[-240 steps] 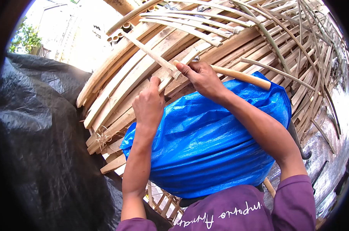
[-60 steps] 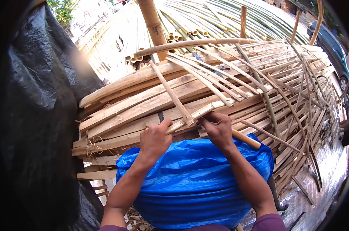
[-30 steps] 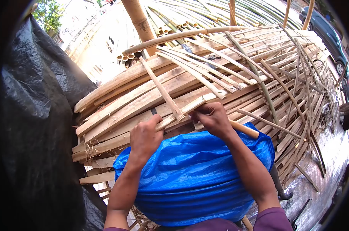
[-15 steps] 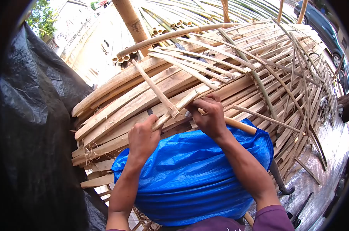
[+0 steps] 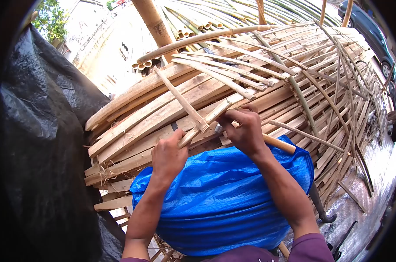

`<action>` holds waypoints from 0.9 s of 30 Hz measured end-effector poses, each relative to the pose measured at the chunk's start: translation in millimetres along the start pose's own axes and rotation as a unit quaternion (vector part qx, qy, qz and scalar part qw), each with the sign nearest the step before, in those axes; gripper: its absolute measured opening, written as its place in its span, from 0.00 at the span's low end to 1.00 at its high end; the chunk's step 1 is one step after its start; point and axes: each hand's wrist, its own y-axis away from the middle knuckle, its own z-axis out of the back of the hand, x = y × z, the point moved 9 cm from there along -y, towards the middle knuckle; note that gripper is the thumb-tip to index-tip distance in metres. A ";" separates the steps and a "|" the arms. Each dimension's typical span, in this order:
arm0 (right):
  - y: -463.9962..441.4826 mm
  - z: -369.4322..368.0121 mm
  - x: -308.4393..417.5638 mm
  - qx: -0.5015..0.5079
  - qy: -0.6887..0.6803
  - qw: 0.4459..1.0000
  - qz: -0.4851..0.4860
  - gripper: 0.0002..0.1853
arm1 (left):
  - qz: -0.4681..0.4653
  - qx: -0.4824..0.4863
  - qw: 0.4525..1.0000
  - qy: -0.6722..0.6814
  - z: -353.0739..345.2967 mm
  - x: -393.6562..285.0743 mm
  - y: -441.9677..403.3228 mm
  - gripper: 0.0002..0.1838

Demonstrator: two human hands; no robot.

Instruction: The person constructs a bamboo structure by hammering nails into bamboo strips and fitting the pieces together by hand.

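My left hand is closed around the lower end of a pale bamboo strip, which slants up and to the right. My right hand is closed around the long round wooden handle of what looks like a knife. The handle sticks out to the right, under my forearm. A bright metal collar shows just left of that fist, and a dark blade-like tip shows by my left hand; the strip hides what lies between. Another bamboo stick touches the held strip near my left hand.
A blue tarp covers my lap. Stacked wooden slats and loose bamboo strips spread ahead and right. Black plastic sheeting hangs at left. An upright bamboo post, bamboo poles and a parked car stand beyond.
The whole view has shifted slightly, so the scene sits a little further right. Both hands keep their hold, and the strip stays in nearly the same position between them.
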 end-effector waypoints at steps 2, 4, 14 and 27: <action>17.8 -31.9 -31.7 0.073 -0.282 0.925 -0.243 0.05 | -0.004 0.001 1.000 -0.009 0.1 1.4 0.6 0.11; 26.6 -45.5 -37.6 0.089 -0.339 0.891 -0.289 0.05 | -0.007 0.000 1.000 -0.017 0.8 2.5 0.9 0.10; 20.1 -37.4 -39.5 0.114 -0.172 0.949 -0.238 0.08 | 0.002 -0.039 0.999 0.004 10.0 3.0 -1.2 0.08; 15.5 -6.8 -42.0 0.145 -0.041 0.968 -0.200 0.10 | 0.009 -0.062 0.997 -0.039 10.4 12.6 -6.5 0.08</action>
